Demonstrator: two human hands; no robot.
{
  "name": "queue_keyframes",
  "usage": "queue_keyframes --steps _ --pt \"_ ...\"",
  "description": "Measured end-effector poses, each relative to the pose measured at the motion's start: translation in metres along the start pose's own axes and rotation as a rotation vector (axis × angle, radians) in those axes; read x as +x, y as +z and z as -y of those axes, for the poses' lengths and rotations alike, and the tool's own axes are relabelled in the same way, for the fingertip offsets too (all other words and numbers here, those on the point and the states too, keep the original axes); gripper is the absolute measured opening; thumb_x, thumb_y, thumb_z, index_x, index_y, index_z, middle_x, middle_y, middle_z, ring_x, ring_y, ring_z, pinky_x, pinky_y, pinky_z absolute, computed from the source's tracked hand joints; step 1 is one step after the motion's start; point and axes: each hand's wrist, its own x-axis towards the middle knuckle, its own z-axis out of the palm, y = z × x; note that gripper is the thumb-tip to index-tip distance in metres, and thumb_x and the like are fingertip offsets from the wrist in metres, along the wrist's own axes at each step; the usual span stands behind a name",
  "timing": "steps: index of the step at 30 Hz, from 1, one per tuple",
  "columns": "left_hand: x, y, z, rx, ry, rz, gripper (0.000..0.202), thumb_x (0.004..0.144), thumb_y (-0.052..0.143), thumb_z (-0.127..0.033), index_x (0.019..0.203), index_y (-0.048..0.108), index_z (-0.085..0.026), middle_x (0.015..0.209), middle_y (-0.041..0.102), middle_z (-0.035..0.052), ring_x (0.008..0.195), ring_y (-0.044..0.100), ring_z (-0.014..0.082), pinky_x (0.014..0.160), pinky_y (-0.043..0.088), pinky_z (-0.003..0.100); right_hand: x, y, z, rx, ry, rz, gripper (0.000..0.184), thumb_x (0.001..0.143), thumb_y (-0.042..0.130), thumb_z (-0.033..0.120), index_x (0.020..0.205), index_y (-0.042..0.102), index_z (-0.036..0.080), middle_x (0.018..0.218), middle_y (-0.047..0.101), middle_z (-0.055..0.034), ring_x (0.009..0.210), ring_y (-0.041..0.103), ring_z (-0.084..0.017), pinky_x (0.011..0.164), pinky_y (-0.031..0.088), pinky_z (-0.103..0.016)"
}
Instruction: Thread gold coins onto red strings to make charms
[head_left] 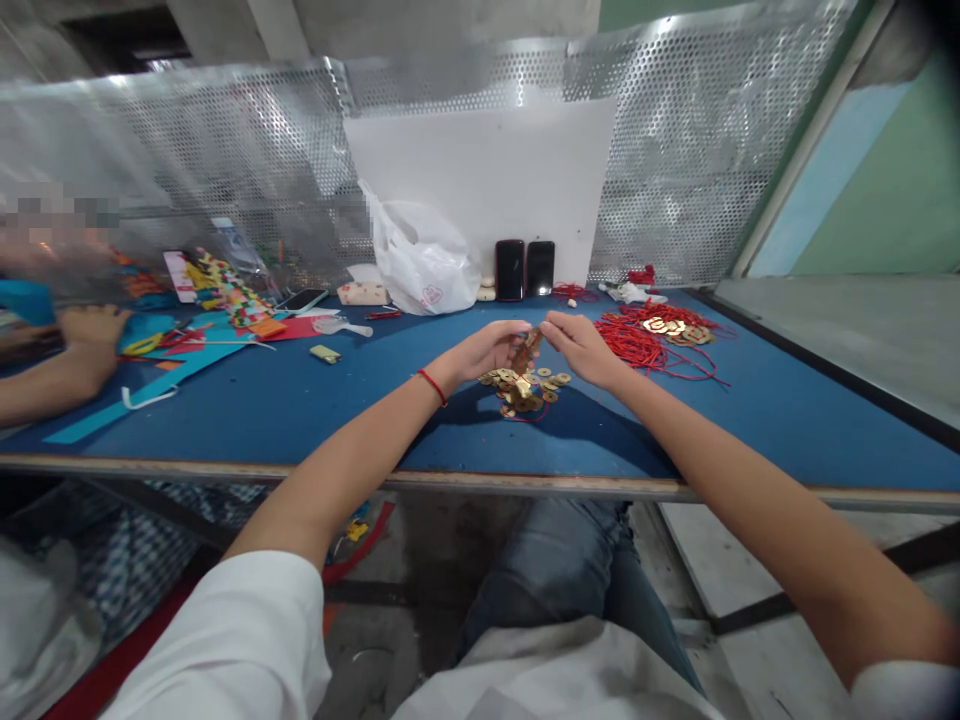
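Coin string [528, 352], held upright above coin pile [523, 392]; left hand [487, 350] closed on its lower end; right hand [581, 350] pinching its top; red cord [645, 340], right of coin pile.

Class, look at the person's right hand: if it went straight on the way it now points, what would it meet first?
The right hand would first meet the strung stack of gold coins between the two hands. Its fingertips look level with the stack, perhaps touching it, though depth is hard to judge from this head view. The left hand lies just beyond.
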Motion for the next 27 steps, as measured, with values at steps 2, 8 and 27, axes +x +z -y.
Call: queue_keyframes --steps 2,8,27 --pt "0.000 0.001 0.001 0.020 -0.057 0.043 0.034 0.087 0.054 -0.046 0.083 0.059 -0.012 0.072 0.066 0.0071 0.064 0.065 0.0181 0.062 0.052 0.030 -0.001 0.000 0.001 -0.137 -0.074 0.031 0.038 0.096 0.031 0.043 0.066 0.039 0.021 0.060 0.047 -0.0002 0.059 0.041 -0.014 0.064 0.029 -0.029" --pt "0.005 0.000 0.012 0.183 0.000 0.077 0.044 0.083 0.058 -0.055 0.077 0.059 -0.011 0.059 0.060 0.0038 0.051 0.058 0.0117 0.050 0.045 0.022 -0.002 -0.001 0.002 -0.198 -0.115 0.127 0.031 0.096 0.030 0.031 0.072 0.047 0.020 0.069 0.058 -0.0036 0.065 0.050 -0.016 0.069 0.031 -0.029" --pt "0.003 -0.009 0.004 0.147 0.081 -0.138 0.019 0.081 0.065 -0.027 0.086 0.066 -0.009 0.071 0.065 0.0040 0.051 0.057 0.0083 0.048 0.043 0.020 0.003 -0.006 -0.008 -0.004 0.135 -0.114 0.023 0.082 0.053 0.032 0.067 0.059 0.017 0.063 0.057 -0.0012 0.060 0.045 -0.013 0.060 0.030 -0.027"
